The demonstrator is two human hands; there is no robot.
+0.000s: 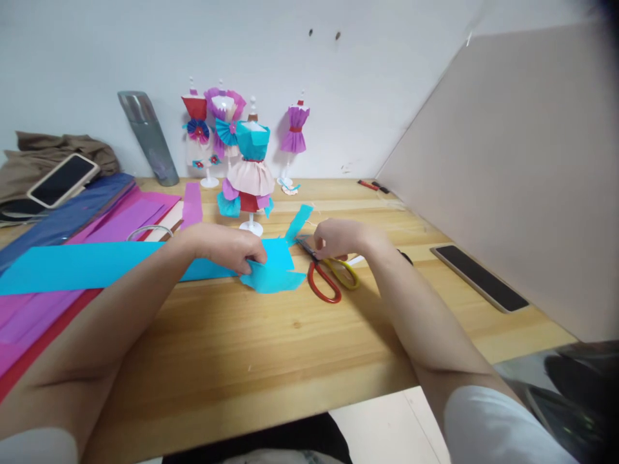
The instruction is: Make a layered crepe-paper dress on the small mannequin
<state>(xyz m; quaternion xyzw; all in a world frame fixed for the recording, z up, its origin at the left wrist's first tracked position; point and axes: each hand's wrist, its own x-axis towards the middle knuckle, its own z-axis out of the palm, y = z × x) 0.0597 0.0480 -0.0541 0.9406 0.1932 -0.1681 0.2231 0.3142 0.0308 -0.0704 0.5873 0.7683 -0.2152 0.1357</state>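
Note:
My left hand (236,250) pinches the edge of a cut piece of blue paper (273,277) at the middle of the table. Beneath it a long blue strip (82,265) runs off to the left under my forearm. My right hand (336,238) is curled over the blades and pivot of the scissors (325,283), which lie on the wood with their red and yellow handles toward me. Whether its fingers grip anything is hidden. A small blue scrap (298,222) lies just behind the blades.
Small dress forms in paper dresses (251,177) stand behind my hands. Purple and red sheets (48,316), a blue case (91,200), a phone (64,180) and a bottle (151,138) are at left. Another phone-like dark slab (478,277) lies at right.

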